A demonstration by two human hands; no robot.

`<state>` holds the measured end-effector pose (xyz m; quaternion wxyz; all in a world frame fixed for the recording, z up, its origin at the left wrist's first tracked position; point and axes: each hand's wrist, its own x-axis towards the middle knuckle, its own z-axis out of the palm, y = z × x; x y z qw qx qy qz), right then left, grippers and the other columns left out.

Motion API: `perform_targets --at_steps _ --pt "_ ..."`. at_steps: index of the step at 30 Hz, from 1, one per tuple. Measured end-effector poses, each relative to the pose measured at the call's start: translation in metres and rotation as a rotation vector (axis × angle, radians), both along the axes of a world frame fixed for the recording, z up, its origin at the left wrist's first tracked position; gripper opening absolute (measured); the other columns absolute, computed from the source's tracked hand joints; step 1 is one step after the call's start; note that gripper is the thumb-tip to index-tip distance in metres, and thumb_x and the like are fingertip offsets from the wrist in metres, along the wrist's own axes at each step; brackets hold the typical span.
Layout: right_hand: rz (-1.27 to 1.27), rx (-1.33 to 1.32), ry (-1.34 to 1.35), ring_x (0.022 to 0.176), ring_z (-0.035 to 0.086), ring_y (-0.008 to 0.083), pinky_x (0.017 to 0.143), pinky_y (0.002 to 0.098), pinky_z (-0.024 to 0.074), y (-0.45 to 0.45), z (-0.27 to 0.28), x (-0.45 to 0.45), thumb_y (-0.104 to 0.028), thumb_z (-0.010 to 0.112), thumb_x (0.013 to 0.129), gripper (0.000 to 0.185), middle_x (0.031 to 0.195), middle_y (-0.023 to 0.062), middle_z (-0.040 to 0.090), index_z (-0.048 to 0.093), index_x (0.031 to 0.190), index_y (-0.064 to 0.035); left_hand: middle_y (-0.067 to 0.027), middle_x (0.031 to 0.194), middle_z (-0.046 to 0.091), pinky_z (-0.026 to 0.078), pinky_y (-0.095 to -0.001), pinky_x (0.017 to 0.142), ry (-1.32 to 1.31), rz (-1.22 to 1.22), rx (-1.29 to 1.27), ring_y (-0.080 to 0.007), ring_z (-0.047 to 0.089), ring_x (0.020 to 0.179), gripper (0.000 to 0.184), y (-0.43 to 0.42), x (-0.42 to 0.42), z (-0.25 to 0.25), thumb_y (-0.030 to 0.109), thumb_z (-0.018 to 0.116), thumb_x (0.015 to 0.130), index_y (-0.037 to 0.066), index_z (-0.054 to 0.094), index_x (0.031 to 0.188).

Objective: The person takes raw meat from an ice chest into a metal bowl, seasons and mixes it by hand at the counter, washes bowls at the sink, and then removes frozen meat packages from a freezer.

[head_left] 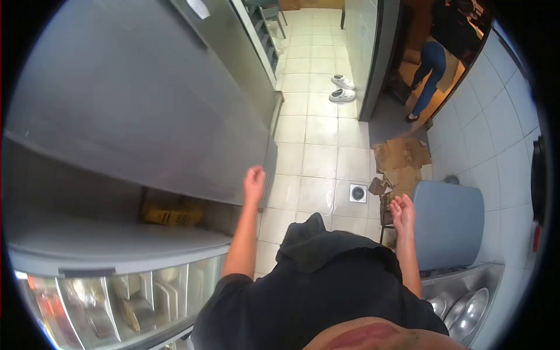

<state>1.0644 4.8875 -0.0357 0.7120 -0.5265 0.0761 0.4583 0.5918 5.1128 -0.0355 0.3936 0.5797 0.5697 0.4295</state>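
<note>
My left hand [254, 179] is held out over the tiled floor [315, 157], beside the edge of a large grey metal cabinet [140, 99]. Its fingers are loosely curled, and nothing shows in them. On the other side my right hand [402, 212] hangs with its fingers partly spread and no object in it. It is close to the left edge of a grey-blue panel [449, 224], in front of flattened brown cardboard [408, 153] on the floor. Whether either hand touches the surface beside it cannot be told.
A glass-topped case [140, 303] with containers stands at lower left, metal bowls [469, 309] at lower right. A floor drain [358, 193] and white clogs [342, 95] lie ahead. Another person [431, 64] bends in the doorway at upper right.
</note>
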Motion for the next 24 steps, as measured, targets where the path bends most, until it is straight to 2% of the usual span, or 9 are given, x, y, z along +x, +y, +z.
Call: perform_targets --at_steps 2,3,6,10,11,16,19,22,24 --pt "0.024 0.034 0.000 0.072 0.059 0.0218 0.064 0.0329 0.0526 0.040 0.001 0.012 -0.015 0.056 0.088 0.039 0.088 0.0113 0.059 0.043 0.124 -0.0057 -0.0084 0.103 0.060 0.045 -0.0300 0.088 0.046 0.036 0.139 -0.0168 0.056 0.098 0.021 0.064 0.016 0.083 0.010 0.057 0.087 0.000 0.057 0.106" --pt "0.048 0.040 -0.004 0.076 0.060 0.0209 0.067 0.0322 0.0530 0.058 -0.003 0.015 -0.021 0.060 0.088 0.034 0.090 0.0099 0.061 0.049 0.117 -0.0080 -0.0085 0.105 0.059 0.044 -0.0305 0.090 0.048 0.070 0.293 -0.0173 0.055 0.100 0.020 0.093 0.022 0.116 0.009 0.057 0.087 0.000 0.057 0.105" --pt "0.127 0.029 -0.006 0.076 0.061 0.0216 0.067 0.0331 0.0533 0.112 0.005 0.022 -0.018 0.056 0.089 0.034 0.089 0.0104 0.061 0.046 0.120 -0.0074 -0.0085 0.107 0.057 0.043 -0.0308 0.093 0.050 0.170 0.531 -0.0184 0.054 0.104 0.023 0.179 0.030 0.204 0.006 0.057 0.088 0.000 0.056 0.110" --pt "0.110 0.015 0.004 0.075 0.060 0.0215 0.066 0.0330 0.0528 0.190 -0.033 0.056 -0.015 0.054 0.089 0.032 0.090 0.0108 0.059 0.046 0.119 -0.0055 -0.0114 0.118 0.054 0.044 -0.0307 0.091 0.188 0.355 0.705 -0.0192 0.054 0.106 0.031 0.271 0.035 0.285 0.011 0.059 0.089 -0.001 0.052 0.116" --pt "0.098 -0.004 0.015 0.074 0.060 0.0213 0.066 0.0329 0.0525 0.209 -0.046 0.066 -0.013 0.053 0.089 0.033 0.090 0.0108 0.059 0.045 0.119 -0.0049 -0.0121 0.120 0.053 0.044 -0.0302 0.090 0.221 0.435 0.680 -0.0190 0.054 0.106 0.032 0.286 0.038 0.298 0.012 0.059 0.089 -0.001 0.052 0.117" --pt "0.124 -0.048 0.029 0.074 0.060 0.0211 0.065 0.0322 0.0523 0.323 -0.091 0.126 -0.011 0.052 0.088 0.034 0.090 0.0118 0.058 0.044 0.120 -0.0023 -0.0172 0.126 0.047 0.047 -0.0310 0.085 0.129 0.438 0.784 -0.0209 0.055 0.102 0.051 0.355 0.044 0.315 0.010 0.061 0.088 -0.004 0.035 0.129" --pt "0.194 -0.041 -0.001 0.074 0.059 0.0203 0.066 0.0332 0.0524 0.397 -0.087 0.171 -0.009 0.049 0.088 0.031 0.089 0.0100 0.057 0.045 0.118 -0.0041 -0.0162 0.119 0.049 0.048 -0.0312 0.083 0.128 0.630 0.755 -0.0199 0.055 0.098 0.051 0.381 0.076 0.321 0.009 0.061 0.087 -0.005 0.035 0.128" --pt "0.304 -0.122 -0.085 0.070 0.059 0.0184 0.062 0.0317 0.0524 0.465 -0.090 0.215 -0.006 0.048 0.087 0.031 0.087 0.0095 0.058 0.044 0.118 -0.0034 -0.0143 0.112 0.051 0.049 -0.0324 0.084 0.236 0.862 0.684 -0.0199 0.055 0.097 0.048 0.402 0.091 0.327 0.010 0.062 0.086 -0.005 0.038 0.125" --pt "0.412 -0.154 -0.157 0.066 0.058 0.0167 0.058 0.0301 0.0519 0.510 -0.109 0.242 -0.006 0.048 0.086 0.031 0.086 0.0088 0.058 0.045 0.117 -0.0029 -0.0148 0.112 0.050 0.049 -0.0329 0.087 0.189 0.924 0.648 -0.0209 0.055 0.098 0.048 0.410 0.095 0.329 0.011 0.064 0.086 -0.006 0.039 0.123"
